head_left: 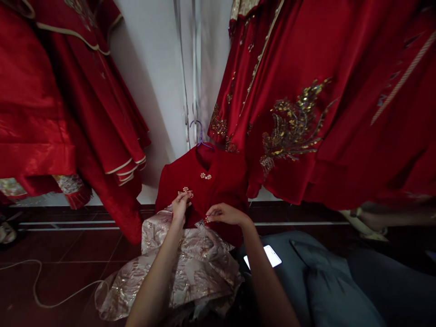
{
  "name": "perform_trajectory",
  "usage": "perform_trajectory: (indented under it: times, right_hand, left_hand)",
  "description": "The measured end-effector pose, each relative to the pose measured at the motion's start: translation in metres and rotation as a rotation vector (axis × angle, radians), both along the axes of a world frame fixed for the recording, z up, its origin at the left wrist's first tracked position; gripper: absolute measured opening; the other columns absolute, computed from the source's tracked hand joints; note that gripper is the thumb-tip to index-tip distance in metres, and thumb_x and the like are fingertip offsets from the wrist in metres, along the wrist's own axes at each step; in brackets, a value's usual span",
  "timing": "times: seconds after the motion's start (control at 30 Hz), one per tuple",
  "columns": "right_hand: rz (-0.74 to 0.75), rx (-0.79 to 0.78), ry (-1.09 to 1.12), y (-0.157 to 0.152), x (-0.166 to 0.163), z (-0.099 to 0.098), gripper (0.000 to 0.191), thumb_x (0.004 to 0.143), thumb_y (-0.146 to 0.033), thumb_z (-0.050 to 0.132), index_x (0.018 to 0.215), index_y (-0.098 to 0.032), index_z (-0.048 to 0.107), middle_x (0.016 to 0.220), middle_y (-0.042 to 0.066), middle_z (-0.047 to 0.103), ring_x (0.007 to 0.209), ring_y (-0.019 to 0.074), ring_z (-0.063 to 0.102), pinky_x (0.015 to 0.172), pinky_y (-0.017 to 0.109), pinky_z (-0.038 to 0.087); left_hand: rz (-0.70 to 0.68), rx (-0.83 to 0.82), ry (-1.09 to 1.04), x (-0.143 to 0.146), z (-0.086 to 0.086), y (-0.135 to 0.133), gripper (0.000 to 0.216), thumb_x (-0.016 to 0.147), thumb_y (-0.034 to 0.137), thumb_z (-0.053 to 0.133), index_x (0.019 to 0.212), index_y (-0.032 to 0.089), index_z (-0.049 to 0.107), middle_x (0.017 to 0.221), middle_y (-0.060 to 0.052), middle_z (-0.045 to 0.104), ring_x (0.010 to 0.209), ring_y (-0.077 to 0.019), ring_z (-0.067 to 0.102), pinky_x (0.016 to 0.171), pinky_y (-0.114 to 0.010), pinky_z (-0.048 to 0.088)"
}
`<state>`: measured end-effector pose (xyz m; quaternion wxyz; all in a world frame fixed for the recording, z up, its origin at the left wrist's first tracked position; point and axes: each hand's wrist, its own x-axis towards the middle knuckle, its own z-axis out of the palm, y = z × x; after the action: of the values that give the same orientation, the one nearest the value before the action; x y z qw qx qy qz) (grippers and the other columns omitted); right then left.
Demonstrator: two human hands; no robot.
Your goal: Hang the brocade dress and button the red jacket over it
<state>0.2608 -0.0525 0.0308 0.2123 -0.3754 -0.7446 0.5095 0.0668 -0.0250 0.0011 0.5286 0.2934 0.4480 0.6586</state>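
A red top (223, 181) hangs before me on a purple hanger (200, 136). One cluster of pearly, flower-shaped beads (205, 176) sits below its neckline. My left hand (181, 208) is closed in a pinch on a second beaded flower ornament (185, 190), at the left of the chest. Lower and to the right, my right hand (225, 214) has its fingertips pressed together at a small beaded piece (206, 220), mostly covered by the fingers. Beneath both hands, shiny pink-and-gold brocade fabric (200, 261) lies bunched over my lap.
Red garments (98, 100) hang at the left, and a red gown with gold sequin embroidery (296, 122) hangs at the right. A lit phone (269, 257) rests on blue-grey trousers (296, 268). A white cable (37, 290) crosses the tiled floor. Another person's foot (364, 222) shows at right.
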Motion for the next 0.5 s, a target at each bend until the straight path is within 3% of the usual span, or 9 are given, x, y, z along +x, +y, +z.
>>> perform_trajectory:
  times: [0.17,0.3,0.4,0.5]
  right_hand:
    - [-0.006,-0.005,-0.037,0.000,0.000,0.000,0.035,0.069,-0.043,0.066,0.087,-0.013,0.067,0.084,0.007,0.070,0.078,0.0180,0.063,0.074,0.030,0.047]
    - [0.004,-0.046,-0.044,-0.003,0.003,0.003,0.035,0.067,-0.043,0.068,0.086,-0.014,0.067,0.085,0.006,0.070,0.081,0.0180,0.063,0.076,0.030,0.047]
    - [0.022,-0.097,-0.046,-0.007,0.007,0.007,0.033,0.065,-0.042,0.069,0.085,-0.015,0.066,0.085,0.006,0.070,0.080,0.0176,0.063,0.075,0.029,0.047]
    - [0.019,-0.111,-0.052,-0.009,0.011,0.009,0.030,0.065,-0.039,0.069,0.084,-0.015,0.065,0.084,0.005,0.070,0.078,0.0165,0.063,0.074,0.029,0.047]
  left_hand:
    - [0.005,0.035,0.036,-0.003,-0.003,-0.004,0.027,0.059,0.035,0.070,0.078,0.016,0.066,0.100,-0.008,0.068,0.077,-0.0127,0.063,0.060,-0.020,0.045]
    - [-0.124,0.139,0.276,0.005,-0.001,-0.001,0.035,0.072,0.044,0.059,0.087,0.013,0.067,0.087,-0.010,0.069,0.072,-0.0139,0.063,0.062,-0.024,0.046]
    - [-0.159,0.223,0.391,0.018,0.011,0.012,0.026,0.072,0.038,0.061,0.082,0.015,0.067,0.082,-0.007,0.068,0.075,-0.0137,0.061,0.072,-0.027,0.047]
    - [-0.170,0.354,0.541,0.028,0.034,0.028,0.022,0.072,0.030,0.063,0.092,0.019,0.064,0.088,-0.004,0.067,0.079,-0.0124,0.060,0.075,-0.025,0.045]
